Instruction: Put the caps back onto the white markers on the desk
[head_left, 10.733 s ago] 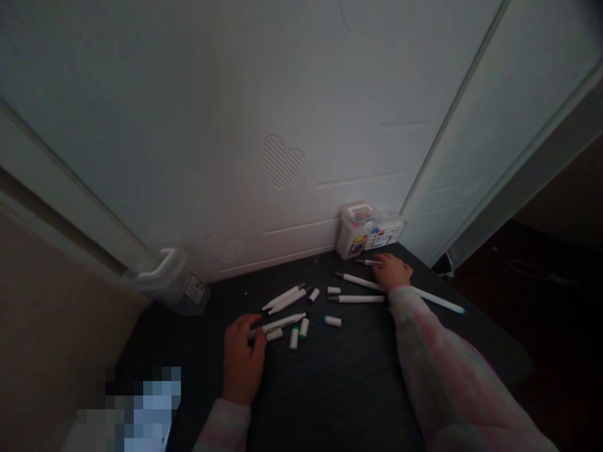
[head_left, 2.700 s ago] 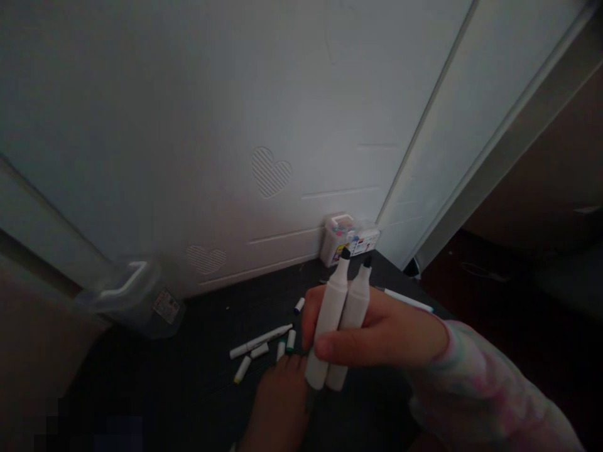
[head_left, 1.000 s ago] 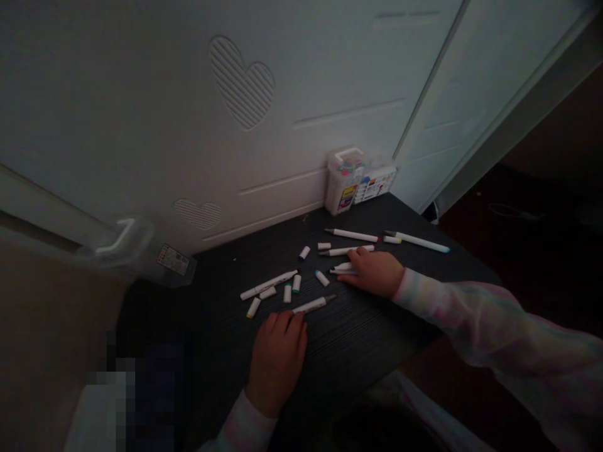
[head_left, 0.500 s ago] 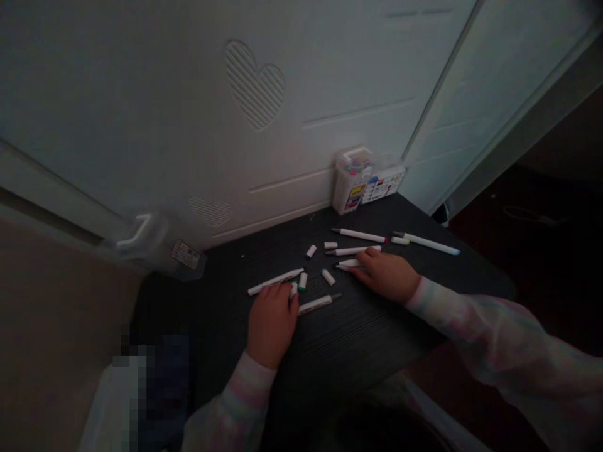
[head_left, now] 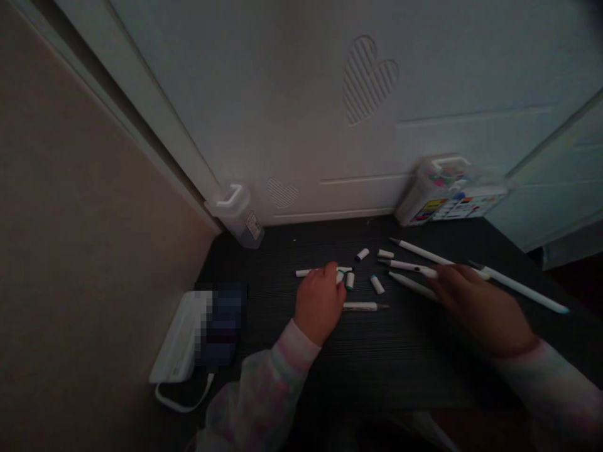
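My left hand (head_left: 320, 307) is closed with a small white marker cap (head_left: 340, 276) with a green end between its fingertips. Right beside it lies another green-ended cap (head_left: 350, 281). An uncapped marker (head_left: 362, 307) and a black-tipped marker (head_left: 304, 273) are partly covered by this hand. My right hand (head_left: 480, 307), blurred, has its fingers closed over the rear of a white marker (head_left: 411, 284), whose dark tip points left. Just beyond it lies another uncapped marker (head_left: 402, 265). Loose caps, one blue-ended (head_left: 377, 284), one dark-ended (head_left: 362, 254) and one white (head_left: 385, 253), lie between my hands.
More uncapped markers, one long (head_left: 424, 252) and one blue-ended (head_left: 522, 289), lie at the right. Against the white panel stand a clear handled box (head_left: 240, 216) and a filled box (head_left: 426, 194). A white object with a strap (head_left: 176, 339) lies at the table's left.
The view has swung left, so everything sits further right. My right hand has moved toward me and the marker under it now slants more. My left hand keeps hold of the cap.
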`<state>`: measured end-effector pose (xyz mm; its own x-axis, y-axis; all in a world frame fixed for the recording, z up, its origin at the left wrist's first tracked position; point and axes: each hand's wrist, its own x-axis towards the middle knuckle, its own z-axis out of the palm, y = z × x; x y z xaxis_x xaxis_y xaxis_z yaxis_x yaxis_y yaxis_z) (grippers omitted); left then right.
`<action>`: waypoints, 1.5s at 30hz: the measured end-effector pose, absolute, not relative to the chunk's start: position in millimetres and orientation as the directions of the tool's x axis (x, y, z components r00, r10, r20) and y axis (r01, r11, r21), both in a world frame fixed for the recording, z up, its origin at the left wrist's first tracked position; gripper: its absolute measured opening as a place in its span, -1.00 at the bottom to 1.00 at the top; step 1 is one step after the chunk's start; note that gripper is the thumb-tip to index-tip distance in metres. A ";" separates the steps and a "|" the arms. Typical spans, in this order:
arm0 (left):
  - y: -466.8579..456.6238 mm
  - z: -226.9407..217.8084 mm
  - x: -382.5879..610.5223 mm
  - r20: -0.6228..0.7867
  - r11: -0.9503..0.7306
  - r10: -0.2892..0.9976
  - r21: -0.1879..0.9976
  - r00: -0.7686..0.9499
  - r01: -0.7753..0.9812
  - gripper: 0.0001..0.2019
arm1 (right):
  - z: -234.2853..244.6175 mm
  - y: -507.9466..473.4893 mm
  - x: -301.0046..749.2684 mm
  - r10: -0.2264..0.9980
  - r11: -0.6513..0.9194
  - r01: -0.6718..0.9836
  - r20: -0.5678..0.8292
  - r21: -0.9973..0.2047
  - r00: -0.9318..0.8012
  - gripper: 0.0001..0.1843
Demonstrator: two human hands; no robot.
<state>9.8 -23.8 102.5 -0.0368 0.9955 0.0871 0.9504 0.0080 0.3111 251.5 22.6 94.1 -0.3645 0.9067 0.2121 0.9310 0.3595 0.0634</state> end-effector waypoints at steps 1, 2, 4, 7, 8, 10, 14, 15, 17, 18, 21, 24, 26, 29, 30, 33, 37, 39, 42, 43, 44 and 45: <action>-28.6 105.1 4.1 0.131 0.026 0.988 0.352 -0.077 0.935 -0.72 | 95.4 19.9 253.7 0.908 0.346 0.938 0.238 0.036 -0.344 -0.65; -33.9 107.0 -3.1 0.180 0.052 0.974 0.402 -0.134 0.914 -0.70 | 96.1 17.1 255.9 0.909 0.340 0.941 0.254 0.002 -0.329 -0.63; -44.7 107.5 -21.6 0.262 0.133 0.917 0.511 -0.302 0.849 -0.70 | 95.6 11.2 260.0 0.909 0.343 0.936 0.276 -0.074 -0.311 -0.60; -56.9 100.2 -53.2 0.256 0.307 0.799 0.603 -0.544 0.736 -0.66 | 93.8 4.2 262.6 0.913 0.339 0.924 0.297 -0.176 -0.279 -0.54; -59.0 96.5 -62.6 0.235 0.343 0.765 0.639 -0.600 0.688 -0.65 | 94.1 2.6 261.9 0.915 0.336 0.919 0.302 -0.209 -0.266 -0.53; -60.4 88.9 -76.9 0.163 0.369 0.720 0.734 -0.675 0.570 -0.62 | 96.9 0.1 258.6 0.920 0.331 0.902 0.305 -0.276 -0.245 -0.54; -57.1 79.9 -84.4 0.043 0.326 0.700 0.869 -0.713 0.372 -0.56 | 109.2 -3.8 248.6 0.916 0.354 0.836 0.338 -0.419 -0.218 -0.60; -56.1 80.2 -82.3 0.039 0.308 0.696 0.886 -0.717 0.346 -0.56 | 112.8 -4.7 245.9 0.916 0.355 0.814 0.346 -0.460 -0.204 -0.61; -53.8 85.1 -74.3 0.030 0.248 0.708 0.925 -0.706 0.288 -0.57 | 120.8 -5.9 239.3 0.933 0.324 0.758 0.325 -0.566 -0.156 -0.61; -52.2 90.1 -68.8 0.006 0.202 0.731 0.953 -0.682 0.225 -0.58 | 125.5 -5.9 234.7 0.948 0.290 0.710 0.295 -0.641 -0.121 -0.63; -43.6 116.0 -49.1 -0.121 0.045 0.866 0.985 -0.484 -0.166 -0.61 | 145.6 -3.2 213.6 0.983 0.179 0.404 0.181 -0.897 -0.032 -0.73; -31.1 151.5 -31.0 -0.114 -0.041 0.960 0.845 -0.254 -0.534 -0.69 | 174.4 3.0 184.1 0.983 0.178 -0.096 0.182 -0.979 -0.028 -0.76; -23.2 173.0 -23.2 -0.059 -0.102 0.969 0.787 -0.239 -0.608 -0.74 | 193.9 7.8 165.2 0.970 0.214 -0.351 0.240 -0.912 -0.032 -0.76; -12.2 193.5 -17.1 -0.034 -0.158 0.961 0.746 -0.274 -0.647 -0.78 | 214.2 15.1 144.7 0.951 0.253 -0.554 0.309 -0.793 -0.007 -0.75; -8.8 197.2 -15.8 -0.040 -0.169 0.958 0.724 -0.285 -0.668 -0.79 | 217.8 17.5 140.4 0.949 0.246 -0.602 0.316 -0.759 -0.010 -0.75; -1.2 202.6 -12.1 -0.022 -0.197 0.962 0.634 -0.271 -0.748 -0.81 | 220.1 24.0 133.3 0.945 0.203 -0.711 0.324 -0.673 -0.037 -0.81; -0.7 207.0 -7.5 -0.025 -0.118 0.987 0.557 -0.159 -0.822 -0.85 | 215.0 27.0 130.5 0.940 0.208 -0.752 0.339 -0.625 -0.022 -0.87; -2.2 210.3 -5.7 -0.062 -0.030 0.996 0.495 -0.070 -0.868 -0.87 | 212.9 26.2 130.2 0.936 0.240 -0.724 0.353 -0.647 -0.005 -0.88; -3.3 214.8 -3.4 -0.123 0.116 0.990 0.364 0.076 -0.924 -0.89 | 210.4 23.3 131.7 0.910 0.348 -0.643 0.412 -0.682 0.055 -0.88; -3.3 215.6 -2.8 -0.138 0.156 0.984 0.325 0.117 -0.933 -0.89 | 209.2 22.1 133.0 0.888 0.401 -0.607 0.454 -0.686 0.073 -0.89; -3.2 215.8 -2.3 -0.145 0.187 0.978 0.294 0.150 -0.937 -0.89 | 207.8 20.8 134.5 0.863 0.452 -0.573 0.499 -0.684 0.085 -0.88; -2.9 215.6 -1.9 -0.142 0.213 0.973 0.271 0.179 -0.939 -0.89 | 206.3 19.5 136.3 0.838 0.493 -0.546 0.539 -0.677 0.089 -0.88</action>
